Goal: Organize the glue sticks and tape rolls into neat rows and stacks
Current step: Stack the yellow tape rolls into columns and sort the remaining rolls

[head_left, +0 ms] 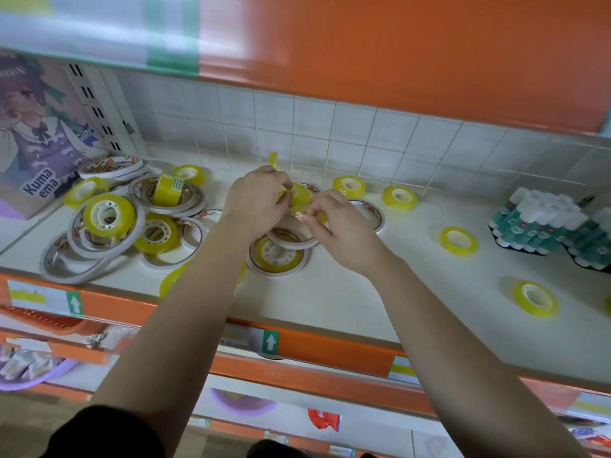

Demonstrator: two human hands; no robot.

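Observation:
Both hands meet over the middle of the white shelf (347, 302). My left hand (256, 201) and my right hand (334, 226) together hold a small yellow tape roll (299, 196) between curled fingers. Under them lie wide white tape rolls (291, 241), one with a yellow roll (276, 256) inside it. A jumbled pile of yellow and white rolls (109, 216) covers the left of the shelf. Single yellow rolls (458, 241) lie scattered on the right. Glue sticks (535, 219) with white caps stand bundled at the far right.
A tiled wall (330, 127) backs the shelf and an orange panel (413, 51) overhangs it. A purple cartoon-printed box (36, 133) stands at the left end. Below the orange shelf edge (314, 348) are lower shelves with baskets and packets.

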